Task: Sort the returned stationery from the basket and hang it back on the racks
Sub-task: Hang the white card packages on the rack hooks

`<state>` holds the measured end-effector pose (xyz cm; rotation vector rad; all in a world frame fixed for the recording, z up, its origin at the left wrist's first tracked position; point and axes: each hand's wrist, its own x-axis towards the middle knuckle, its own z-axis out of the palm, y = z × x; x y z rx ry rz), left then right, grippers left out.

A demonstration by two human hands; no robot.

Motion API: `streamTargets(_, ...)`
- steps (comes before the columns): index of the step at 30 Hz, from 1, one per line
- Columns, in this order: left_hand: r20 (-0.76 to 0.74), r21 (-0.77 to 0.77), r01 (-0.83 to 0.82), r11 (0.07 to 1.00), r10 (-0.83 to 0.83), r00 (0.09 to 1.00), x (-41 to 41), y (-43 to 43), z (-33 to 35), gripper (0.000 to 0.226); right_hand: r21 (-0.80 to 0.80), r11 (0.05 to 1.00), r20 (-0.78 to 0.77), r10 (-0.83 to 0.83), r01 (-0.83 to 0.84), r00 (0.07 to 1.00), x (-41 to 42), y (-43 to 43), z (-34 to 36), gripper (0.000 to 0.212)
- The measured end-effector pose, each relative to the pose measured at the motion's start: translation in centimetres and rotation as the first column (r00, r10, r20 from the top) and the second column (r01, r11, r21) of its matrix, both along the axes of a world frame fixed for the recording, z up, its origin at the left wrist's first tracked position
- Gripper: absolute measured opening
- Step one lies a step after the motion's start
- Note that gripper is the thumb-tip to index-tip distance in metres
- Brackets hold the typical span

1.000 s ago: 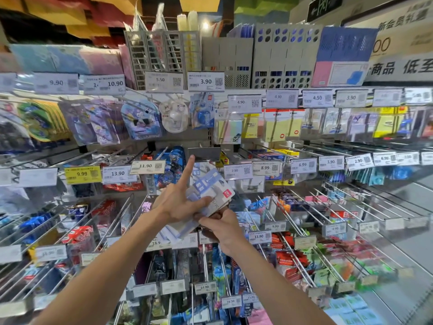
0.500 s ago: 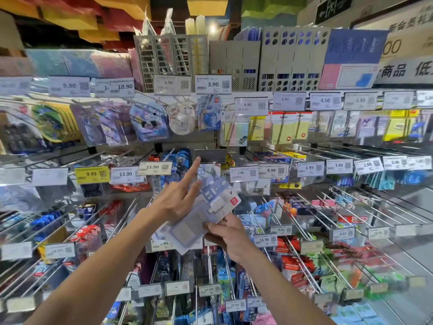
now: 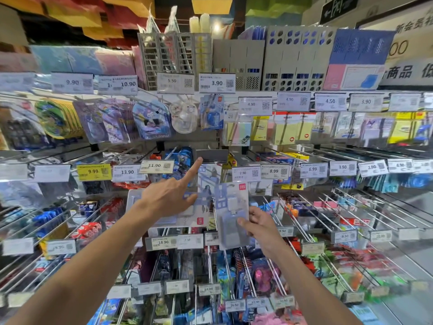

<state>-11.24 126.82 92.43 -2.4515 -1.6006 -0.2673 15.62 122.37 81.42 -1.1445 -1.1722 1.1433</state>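
Note:
My left hand (image 3: 168,198) grips a stack of clear blister packs (image 3: 187,220) against its palm. Its index finger is stretched up, its tip close to a blank grey label holder (image 3: 212,156) at the end of a peg. My right hand (image 3: 260,225) pinches the lower edge of a single clear pack (image 3: 230,202) with a red logo in its top corner. That pack stands upright just right of the stack, in front of the middle rack row. The basket is not in view.
Rows of metal pegs (image 3: 311,219) with price tags jut toward me across the whole rack. Sticky-note packs (image 3: 288,130) hang on the upper right row and character pouches (image 3: 150,123) on the upper left. Grey file holders (image 3: 236,59) stand on the top shelf.
My right hand has drawn one clear pack out of the stack, moved it to the right and turned it upright. My left hand keeps the other packs, its index finger still raised.

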Motion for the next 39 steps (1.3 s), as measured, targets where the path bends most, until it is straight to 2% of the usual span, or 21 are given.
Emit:
streamTargets(7, -0.058, 0.037, -0.010, 0.999, 0.012, 0.998, -0.3, 0.1, 0.1, 0.097, 0.103, 0.994, 0.093, 0.012, -0.022, 0.996, -3.1, 2.3, 1.5, 0.009)
streamTargets(15, -0.110, 0.051, -0.041, 0.998, 0.047, 0.993, -0.5, 0.1, 0.6, 0.093, 0.134, 0.991, 0.106, -0.023, 0.009, 0.994, -4.4, 3.9, 1.6, 0.014)
streamTargets(21, -0.110, 0.038, -0.037, 0.999, 0.041, 0.993, -0.5, 0.1, 0.8, 0.094, 0.217, 0.973, 0.165, -0.110, 0.072, 0.980, -4.5, 4.1, 1.4, 0.012)
streamTargets(28, -0.147, 0.016, -0.033, 0.999, 0.035, 0.988, -0.6, 0.1, 1.2, 0.097, 0.231, 0.968, 0.245, -0.159, 0.102, 0.956, -4.0, 4.6, 1.5, 0.013)
streamTargets(29, -0.148, 0.016, -0.035, 0.999, 0.037, 0.988, -0.6, 0.1, 1.2, 0.098, 0.234, 0.967, 0.256, -0.161, 0.100, 0.953, -4.1, 4.6, 1.6, 0.017)
streamTargets(32, -0.148, 0.020, -0.043, 0.999, 0.045, 0.988, -0.7, 0.1, 1.1, 0.099, 0.240, 0.967, 0.276, -0.157, 0.090, 0.948, -3.9, 5.3, 0.8, 0.052)
streamTargets(33, -0.150, 0.019, -0.044, 0.999, 0.046, 0.988, -0.7, 0.1, 1.1, 0.099, 0.248, 0.964, 0.279, -0.163, 0.094, 0.946, -3.8, 5.6, 0.5, 0.056)
streamTargets(37, -0.148, 0.009, -0.044, 0.999, 0.045, 0.988, -0.6, 0.1, 1.1, 0.099, 0.249, 0.960, 0.291, -0.202, 0.130, 0.935, -3.3, 5.5, 0.1, 0.028)
streamTargets(39, -0.140, 0.011, -0.050, 0.999, 0.051, 0.989, -0.6, 0.1, 1.0, 0.098, 0.237, 0.962, 0.274, -0.199, 0.134, 0.941, -3.2, 5.7, 0.0, 0.030)
